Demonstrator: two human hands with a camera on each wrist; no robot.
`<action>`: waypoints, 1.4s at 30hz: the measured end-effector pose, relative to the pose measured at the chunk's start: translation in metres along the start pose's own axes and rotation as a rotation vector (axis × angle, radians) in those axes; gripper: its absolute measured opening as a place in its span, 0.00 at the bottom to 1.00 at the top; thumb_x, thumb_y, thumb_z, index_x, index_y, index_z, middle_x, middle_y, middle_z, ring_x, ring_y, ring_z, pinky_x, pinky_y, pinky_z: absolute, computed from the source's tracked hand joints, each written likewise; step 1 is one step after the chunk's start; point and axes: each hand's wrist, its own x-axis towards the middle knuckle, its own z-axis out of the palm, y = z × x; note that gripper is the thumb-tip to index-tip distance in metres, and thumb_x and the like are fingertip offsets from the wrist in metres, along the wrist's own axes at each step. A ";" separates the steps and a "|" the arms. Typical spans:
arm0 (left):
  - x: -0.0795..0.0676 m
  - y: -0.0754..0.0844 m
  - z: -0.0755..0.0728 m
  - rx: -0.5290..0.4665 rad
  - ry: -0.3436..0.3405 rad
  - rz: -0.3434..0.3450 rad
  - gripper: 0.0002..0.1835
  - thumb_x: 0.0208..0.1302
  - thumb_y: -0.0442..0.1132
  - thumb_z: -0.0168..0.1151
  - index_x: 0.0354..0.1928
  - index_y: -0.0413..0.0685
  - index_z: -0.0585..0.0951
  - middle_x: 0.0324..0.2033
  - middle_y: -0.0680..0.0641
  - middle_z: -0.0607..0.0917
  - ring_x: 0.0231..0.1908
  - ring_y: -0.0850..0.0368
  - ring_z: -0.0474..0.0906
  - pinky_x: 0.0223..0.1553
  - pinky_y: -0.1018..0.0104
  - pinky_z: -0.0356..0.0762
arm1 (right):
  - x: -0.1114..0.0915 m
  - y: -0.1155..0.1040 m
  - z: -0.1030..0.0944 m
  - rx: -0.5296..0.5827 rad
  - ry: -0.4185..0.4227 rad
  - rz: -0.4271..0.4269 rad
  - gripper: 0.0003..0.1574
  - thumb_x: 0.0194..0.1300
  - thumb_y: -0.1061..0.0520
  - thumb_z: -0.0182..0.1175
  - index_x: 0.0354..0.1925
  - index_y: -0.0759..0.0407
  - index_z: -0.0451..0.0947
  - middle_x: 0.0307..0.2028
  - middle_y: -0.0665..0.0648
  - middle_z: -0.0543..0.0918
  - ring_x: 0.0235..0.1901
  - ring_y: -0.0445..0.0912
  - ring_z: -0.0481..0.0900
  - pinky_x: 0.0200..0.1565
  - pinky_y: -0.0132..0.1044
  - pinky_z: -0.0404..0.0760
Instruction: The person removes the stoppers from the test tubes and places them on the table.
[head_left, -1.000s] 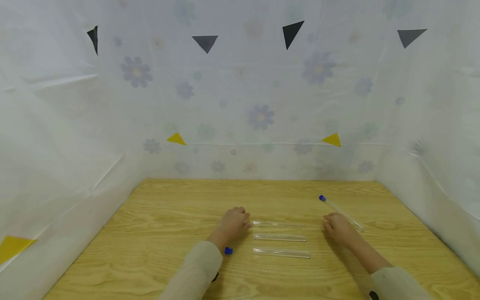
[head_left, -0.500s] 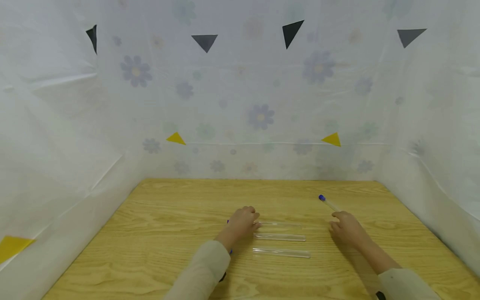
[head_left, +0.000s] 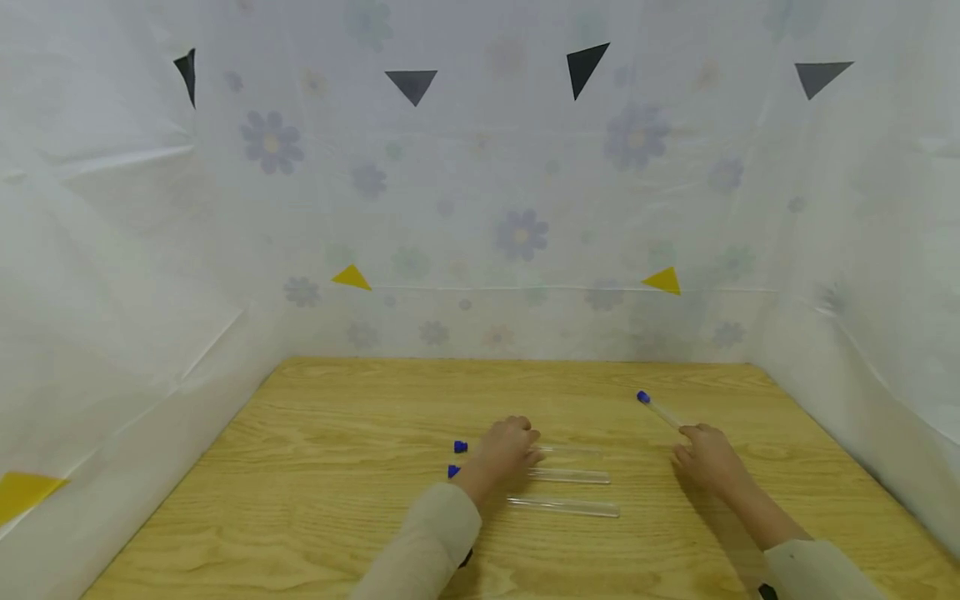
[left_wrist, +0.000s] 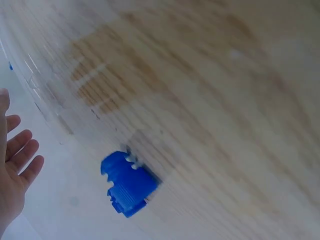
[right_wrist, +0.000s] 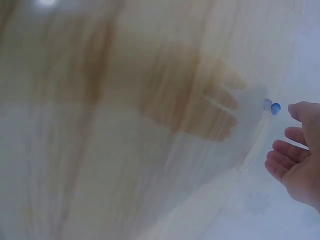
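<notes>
My left hand [head_left: 504, 454] hovers over the left ends of the clear test tubes, its fingers loosely bent and holding nothing. It partly covers the far tube [head_left: 570, 451] and the middle tube [head_left: 573, 476]; the near tube [head_left: 566, 507] lies in front. Left of the hand are two blue caps, a far one [head_left: 460, 447] and another [head_left: 453, 472] partly behind the wrist. A toothed blue cap [left_wrist: 130, 182] looms large in the left wrist view. My right hand [head_left: 708, 458], fingers relaxed, is over the blue-capped test tube [head_left: 663, 412], hiding its lower end.
The wooden table [head_left: 337, 500] is enclosed by white flowered sheeting [head_left: 465, 200] at the back and both sides. Yellow triangles [head_left: 663, 281] and dark triangles [head_left: 587, 68] are stuck on it. The table surface is glossy and reflects the hands.
Both hands have shifted rightward. My left hand has moved over the tubes' left ends, uncovering two blue caps; my right hand now covers the lower part of the capped tube.
</notes>
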 end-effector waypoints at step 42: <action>0.020 0.046 -0.002 -0.005 0.006 0.102 0.17 0.64 0.55 0.55 0.47 0.54 0.81 0.41 0.55 0.81 0.40 0.64 0.77 0.42 0.78 0.75 | -0.011 0.039 -0.012 -0.136 -0.146 0.038 0.07 0.56 0.67 0.57 0.26 0.73 0.72 0.21 0.61 0.73 0.23 0.50 0.73 0.24 0.42 0.73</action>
